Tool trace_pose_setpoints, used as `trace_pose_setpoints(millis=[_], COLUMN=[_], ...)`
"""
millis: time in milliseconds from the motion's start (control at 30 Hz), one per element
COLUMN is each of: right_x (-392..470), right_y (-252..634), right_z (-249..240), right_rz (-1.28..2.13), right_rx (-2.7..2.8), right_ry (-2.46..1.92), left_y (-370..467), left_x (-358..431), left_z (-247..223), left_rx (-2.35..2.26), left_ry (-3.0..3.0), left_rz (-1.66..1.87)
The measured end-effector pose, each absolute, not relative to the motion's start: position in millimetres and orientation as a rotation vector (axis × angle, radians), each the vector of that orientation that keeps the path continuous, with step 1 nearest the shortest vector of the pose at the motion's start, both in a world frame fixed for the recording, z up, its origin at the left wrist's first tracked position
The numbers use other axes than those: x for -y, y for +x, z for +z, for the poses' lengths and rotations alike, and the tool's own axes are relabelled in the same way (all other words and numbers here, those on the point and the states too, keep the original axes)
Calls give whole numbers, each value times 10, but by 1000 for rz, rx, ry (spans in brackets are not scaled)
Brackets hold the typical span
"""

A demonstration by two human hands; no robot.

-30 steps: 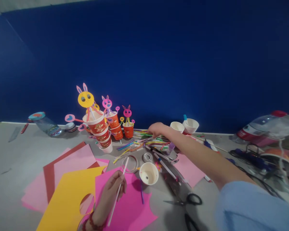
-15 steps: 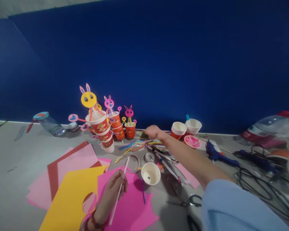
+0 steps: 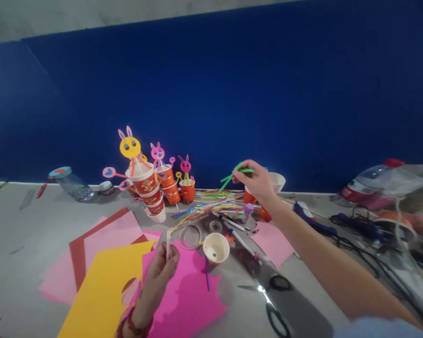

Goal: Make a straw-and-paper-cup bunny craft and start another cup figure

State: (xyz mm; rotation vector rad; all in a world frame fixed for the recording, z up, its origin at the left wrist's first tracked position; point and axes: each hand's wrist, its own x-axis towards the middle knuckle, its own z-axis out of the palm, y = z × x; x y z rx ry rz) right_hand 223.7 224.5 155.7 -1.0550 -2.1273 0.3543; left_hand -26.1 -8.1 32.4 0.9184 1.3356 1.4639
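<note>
My left hand (image 3: 162,267) is closed on a white straw (image 3: 168,241), which points up and away over the bright pink paper (image 3: 193,291). Raised above the heap of coloured straws (image 3: 211,206), my right hand (image 3: 255,180) pinches several thin green straws (image 3: 229,179) that cross each other. A white paper cup (image 3: 216,248) with a hole in its bottom lies between the hands, its mouth turned toward me. Beside it are a ring of clear tape (image 3: 189,237) and a smaller tape roll (image 3: 215,227). A purple straw (image 3: 207,274) rests on the pink paper.
Stacked red cups (image 3: 153,199) with rabbit figures stand at the back left. Yellow paper (image 3: 102,281) lies at the left front. Open scissors (image 3: 262,288) lie right of centre. At the right are a blue glue gun (image 3: 313,220), cables and a big bottle (image 3: 368,185).
My right hand has lifted from the straw heap, up and to the right, with green straws now in it. In my left hand the white straw has turned more upright.
</note>
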Motion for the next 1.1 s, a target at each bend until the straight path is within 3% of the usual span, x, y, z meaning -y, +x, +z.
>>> trace_pose_setpoints(millis=[167, 333, 500, 867, 933, 1100], right_x=[-937, -75, 131, -71, -295, -1236], right_y=[2385, 2122, 1935, 2275, 2280, 1892], right_z=[1249, 884, 736, 756, 920, 1194], right_rz=[1363, 1763, 1917, 1537, 1294, 324], right_rx=[1277, 741, 713, 1702, 1950, 2674], right_ry=[-881, -898, -764, -773, -704, -735], left_y=[-101, 374, 588, 508, 445, 249], left_x=[307, 412, 324, 379, 418, 497], left_z=[669, 804, 782, 596, 564, 471], left_rx=[-1330, -1215, -1039, -1101, -1107, -1184], left_ry=[1259, 1161, 1011, 769, 754, 683], left_rz=[1418, 1346, 1461, 1374, 1406, 1518])
